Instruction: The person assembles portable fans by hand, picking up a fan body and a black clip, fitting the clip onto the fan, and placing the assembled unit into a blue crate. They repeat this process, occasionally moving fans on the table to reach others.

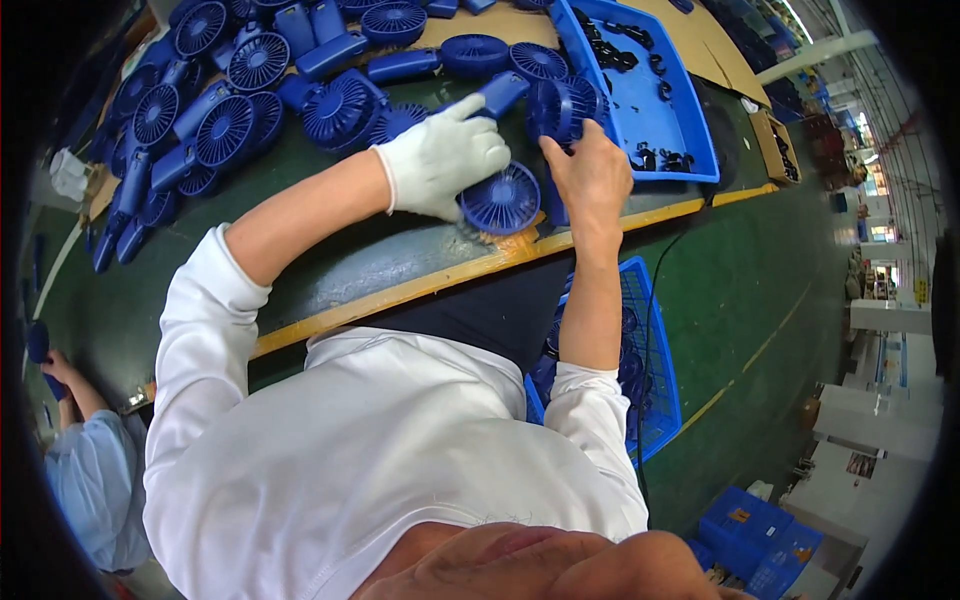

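My left hand (445,160), in a white glove, is at the middle of the workbench. Its thumb and curled fingers close around the upper left rim of a blue handheld fan (502,198), whose round ribbed grille faces up. My bare right hand (592,180) grips another blue handheld fan (560,108), thumb and forefinger against its round head. Below that hand, part of a blue handle (555,205) shows, and I cannot tell which fan it belongs to. A fan with a thick round head (343,110) lies left of the glove.
Many blue fans (226,130) are heaped across the bench's left and far side. A blue tray (655,110) with small black parts stands at right, beside a small cardboard box (776,145). Under the yellow bench edge (400,302) is a blue crate (655,390). Another person (95,480) works at left.
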Motion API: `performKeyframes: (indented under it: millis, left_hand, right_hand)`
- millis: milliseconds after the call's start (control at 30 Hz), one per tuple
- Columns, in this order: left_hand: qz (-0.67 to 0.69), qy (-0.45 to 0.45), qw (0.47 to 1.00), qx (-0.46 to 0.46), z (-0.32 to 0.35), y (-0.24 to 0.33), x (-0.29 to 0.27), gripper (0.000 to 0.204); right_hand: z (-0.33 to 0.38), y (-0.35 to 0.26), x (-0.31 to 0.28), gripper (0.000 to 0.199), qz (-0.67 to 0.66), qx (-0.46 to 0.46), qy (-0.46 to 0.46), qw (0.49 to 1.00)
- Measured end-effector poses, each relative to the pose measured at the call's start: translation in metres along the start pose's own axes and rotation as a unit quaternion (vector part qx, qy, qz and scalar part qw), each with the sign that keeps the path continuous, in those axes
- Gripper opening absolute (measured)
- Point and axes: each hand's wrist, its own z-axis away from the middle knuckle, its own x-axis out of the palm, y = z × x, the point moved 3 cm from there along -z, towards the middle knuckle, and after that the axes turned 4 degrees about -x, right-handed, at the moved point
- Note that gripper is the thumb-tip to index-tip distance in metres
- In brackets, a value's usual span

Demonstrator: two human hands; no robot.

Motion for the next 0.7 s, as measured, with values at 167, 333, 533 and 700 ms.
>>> performKeyframes:
  millis: [167, 333, 533, 700]
  left_hand:
    - [0.081, -0.026, 0.996, 0.003, 0.019, 0.018, 0.002, 0.078]
    - [0.045, 0.11, 0.993, -0.013, 0.035, 0.032, 0.014, 0.072]
    - [0.044, 0.14, 0.989, -0.002, 0.05, 0.039, 0.007, 0.057]
    - [-0.005, 0.15, 0.989, -0.006, 0.054, 0.051, 0.004, 0.043]
  right_hand:
    - [-0.035, 0.024, -0.01, 0.029, -0.053, -0.057, 0.065, 0.995]
    - [-0.118, 0.101, 0.022, 0.029, 0.003, 0.01, 0.008, 1.0]
    - [-0.163, 0.113, 0.088, 0.021, 0.052, -0.02, -0.115, 0.992]
    - [-0.16, 0.126, 0.083, 0.03, -0.047, 0.044, -0.046, 0.997]
